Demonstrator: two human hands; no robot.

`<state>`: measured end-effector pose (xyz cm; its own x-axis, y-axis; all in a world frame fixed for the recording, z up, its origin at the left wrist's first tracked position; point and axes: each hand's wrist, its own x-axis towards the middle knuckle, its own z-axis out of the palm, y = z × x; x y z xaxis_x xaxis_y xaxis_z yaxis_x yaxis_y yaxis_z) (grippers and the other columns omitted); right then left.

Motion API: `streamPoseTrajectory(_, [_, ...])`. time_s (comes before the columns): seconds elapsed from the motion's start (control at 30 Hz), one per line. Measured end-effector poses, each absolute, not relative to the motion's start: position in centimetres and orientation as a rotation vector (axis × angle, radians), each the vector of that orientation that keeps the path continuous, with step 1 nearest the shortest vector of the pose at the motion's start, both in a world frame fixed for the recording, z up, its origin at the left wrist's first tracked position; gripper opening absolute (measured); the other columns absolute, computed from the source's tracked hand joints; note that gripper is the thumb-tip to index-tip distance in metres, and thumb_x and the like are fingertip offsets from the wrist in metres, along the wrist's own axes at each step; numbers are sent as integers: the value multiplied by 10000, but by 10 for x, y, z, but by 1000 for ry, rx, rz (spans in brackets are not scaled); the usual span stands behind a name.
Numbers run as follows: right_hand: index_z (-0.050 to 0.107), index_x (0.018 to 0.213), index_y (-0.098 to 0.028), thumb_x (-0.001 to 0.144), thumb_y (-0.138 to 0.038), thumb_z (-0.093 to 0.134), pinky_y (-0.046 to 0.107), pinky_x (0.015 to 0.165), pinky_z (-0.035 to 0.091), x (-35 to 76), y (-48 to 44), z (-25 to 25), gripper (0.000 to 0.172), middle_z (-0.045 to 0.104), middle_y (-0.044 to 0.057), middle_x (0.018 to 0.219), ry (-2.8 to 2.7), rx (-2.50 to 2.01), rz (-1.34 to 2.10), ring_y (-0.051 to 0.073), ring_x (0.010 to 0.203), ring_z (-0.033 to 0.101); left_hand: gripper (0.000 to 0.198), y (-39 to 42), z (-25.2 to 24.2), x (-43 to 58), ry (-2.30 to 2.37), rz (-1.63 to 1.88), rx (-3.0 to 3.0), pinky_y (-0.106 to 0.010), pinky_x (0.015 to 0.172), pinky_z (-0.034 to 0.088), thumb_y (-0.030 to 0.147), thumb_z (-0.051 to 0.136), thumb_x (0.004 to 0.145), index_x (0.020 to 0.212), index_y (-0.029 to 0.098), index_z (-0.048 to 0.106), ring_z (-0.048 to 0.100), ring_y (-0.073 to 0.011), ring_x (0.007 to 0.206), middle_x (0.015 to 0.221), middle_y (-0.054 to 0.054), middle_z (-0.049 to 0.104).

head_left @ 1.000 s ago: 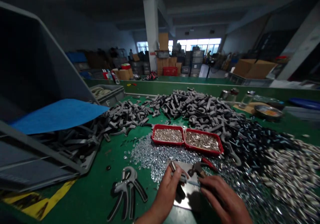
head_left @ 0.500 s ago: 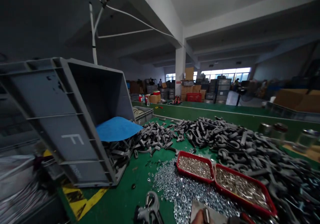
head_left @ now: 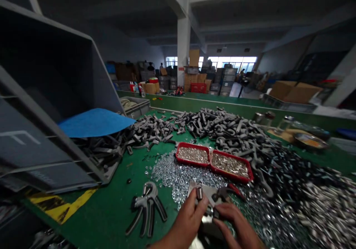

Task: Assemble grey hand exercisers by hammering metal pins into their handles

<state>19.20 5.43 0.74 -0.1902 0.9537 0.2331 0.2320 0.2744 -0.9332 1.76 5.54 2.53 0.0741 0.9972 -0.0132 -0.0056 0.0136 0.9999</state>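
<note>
My left hand [head_left: 187, 221] is closed round a small threaded metal bolt [head_left: 199, 192] that sticks up between thumb and fingers. My right hand [head_left: 232, 225] is beside it, fingers pinched on a small dark part I cannot make out. Both hands rest over a shiny metal plate [head_left: 207, 192] at the near edge of the green table [head_left: 116, 208]. Red-handled pliers [head_left: 229, 192] lie just beyond my right hand. A heap of silver washers [head_left: 178, 175] spreads in front of the hands.
Two red trays [head_left: 214, 159] of small metal parts sit behind the washers. Grey hook-shaped parts [head_left: 222, 126] pile across the table, some spilling from a tipped grey crate [head_left: 47, 130] with a blue sheet [head_left: 94, 123]. Assembled grey pieces [head_left: 146, 208] lie left. Bolts [head_left: 325, 208] heap right.
The camera swung up and left, then came back down, so both hands are in view again. They hold the bolt and small part over the plate much as a second ago.
</note>
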Motion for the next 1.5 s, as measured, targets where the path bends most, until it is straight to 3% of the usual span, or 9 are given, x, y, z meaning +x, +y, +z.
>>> streamPoseTrajectory(0.13, [530,783,-218,893,-625,556,222,407,420,177,53,13,422,510,-54,553,-1196,-1083,1755,103,414,458,353,56,15,11,1326,1052,1510,-409,963,419,481,408,984,1122,178,524,563,-251,1041,1103,-128,624])
streamPoseTrajectory(0.4, [493,763,-217,853,-791,383,189,327,196,170,45,8,591,403,-83,488,-923,-1164,2307,59,334,248,261,56,4,-10,1074,924,1887,-330,890,441,392,372,1008,1022,185,531,561,-196,931,980,-65,604])
streamPoseTrajectory(0.5, [568,798,-194,884,-785,244,234,382,310,176,48,5,680,556,7,538,-1377,-1320,2019,120,384,435,267,56,1,-15,1127,899,1704,-299,829,450,423,417,998,995,185,538,563,-177,864,920,-36,604])
streamPoseTrajectory(0.67, [629,906,-212,805,-671,622,315,652,439,181,43,0,470,675,81,827,-1969,-1393,991,219,725,595,276,54,-7,-16,1210,968,1499,-301,849,445,433,433,994,1007,181,545,564,-179,906,955,-41,613])
streamPoseTrajectory(0.87, [609,809,-178,918,-745,36,234,367,318,166,39,-5,814,543,9,498,-1501,-1197,2115,122,332,403,269,52,-2,-19,1125,870,1691,-320,828,448,412,434,988,990,173,556,571,-186,870,941,-52,617])
streamPoseTrajectory(1.03, [633,808,-192,830,-671,602,233,546,419,172,43,-2,480,635,45,744,-1708,-1297,1344,154,632,557,264,51,-5,-17,1212,945,1556,-312,828,452,411,414,1002,996,182,546,578,-178,872,934,-43,624])
streamPoseTrajectory(1.17, [602,770,-177,949,-713,122,229,371,308,174,43,-6,741,525,-10,494,-1546,-1195,2045,109,339,388,247,52,-6,-15,1067,961,1748,-322,862,447,389,413,999,993,186,554,577,-187,912,956,-54,622])
streamPoseTrajectory(1.33, [609,862,-202,821,-694,586,268,604,453,178,48,-8,494,655,77,843,-1819,-1354,1253,189,720,585,264,57,-6,-6,1258,950,1566,-326,825,465,407,380,1010,983,190,528,582,-184,856,907,-44,618])
streamPoseTrajectory(1.5, [563,773,-198,978,-644,57,252,410,360,179,50,-10,704,563,14,529,-1722,-1327,1765,138,387,446,190,59,-6,1,1072,1094,1800,-348,993,419,321,388,1017,1081,197,516,528,-196,1091,1127,-85,553])
